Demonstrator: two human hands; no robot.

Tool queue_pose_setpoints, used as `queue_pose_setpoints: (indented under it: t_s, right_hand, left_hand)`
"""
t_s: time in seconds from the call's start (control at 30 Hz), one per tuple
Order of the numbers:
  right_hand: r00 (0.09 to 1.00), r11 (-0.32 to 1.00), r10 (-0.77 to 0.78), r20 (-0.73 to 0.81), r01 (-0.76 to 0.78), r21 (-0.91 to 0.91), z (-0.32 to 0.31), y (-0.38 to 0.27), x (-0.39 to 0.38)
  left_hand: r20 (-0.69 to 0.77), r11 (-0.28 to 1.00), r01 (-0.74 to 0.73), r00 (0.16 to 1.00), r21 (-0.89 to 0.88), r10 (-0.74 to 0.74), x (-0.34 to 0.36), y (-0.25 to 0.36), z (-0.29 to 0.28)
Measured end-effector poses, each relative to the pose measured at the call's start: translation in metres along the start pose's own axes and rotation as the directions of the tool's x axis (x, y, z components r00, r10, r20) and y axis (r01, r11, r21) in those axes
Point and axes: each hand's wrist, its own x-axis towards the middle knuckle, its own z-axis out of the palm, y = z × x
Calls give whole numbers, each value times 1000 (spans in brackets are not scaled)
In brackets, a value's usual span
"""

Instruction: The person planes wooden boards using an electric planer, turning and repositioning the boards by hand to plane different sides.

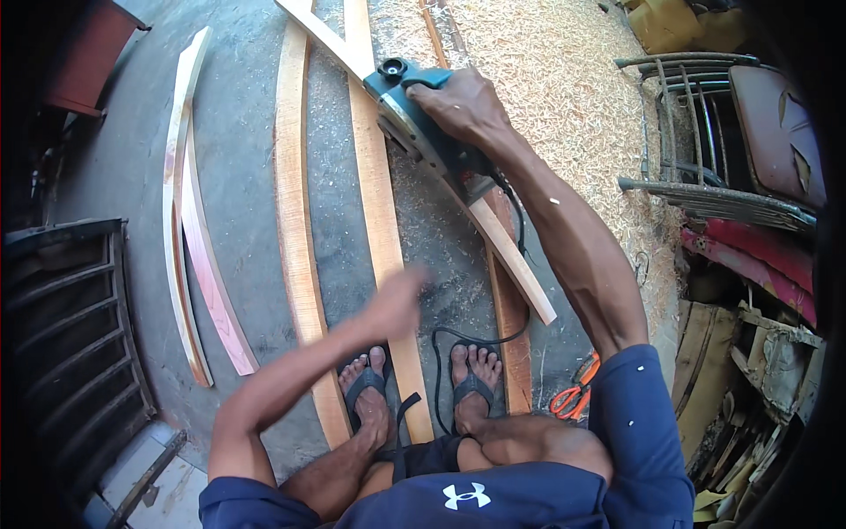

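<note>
My right hand (465, 104) is wrapped round the handle of a teal electric hand planer (407, 116). The planer rests on a narrow wooden strip (511, 256) that slants from the far middle down to the right, across other boards. My left hand (395, 301) hangs apart from the planer, over a long wooden board (374, 167) and close above my left foot. Motion blurs its fingers, so their shape does not show. A black power cord (480, 338) runs from the planer's rear and loops between my feet.
Another long board (295, 159) lies left of the middle one. Two thin strips (183, 203) lie farther left. Wood shavings (564, 97) cover the floor at right. Orange-handled scissors (573, 397) lie by my right knee. A metal-framed chair (705, 132) and scrap wood (749, 397) line the right side.
</note>
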Motion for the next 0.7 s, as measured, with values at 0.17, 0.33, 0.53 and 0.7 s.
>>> queue_pose_setpoints:
  t_s: [0.17, 0.33, 0.53, 0.7]
  right_hand:
    - [996, 998, -20, 84, 14, 68, -19, 23, -86]
    - [999, 999, 19, -28, -18, 33, -55, 119, -229]
    - [976, 983, 178, -123, -170, 72, -106, 174, -364]
    - [933, 928, 326, -154, -285, 240, -144, 158, -419]
  left_hand:
    - [512, 989, -145, 851, 10, 119, -88, 61, 26]
    - [549, 911, 72, 817, -406, 179, -103, 105, 12]
    - [843, 999, -46, 537, 3, 22, -81, 121, 104]
    - [846, 937, -334, 465, -105, 261, -51, 115, 136]
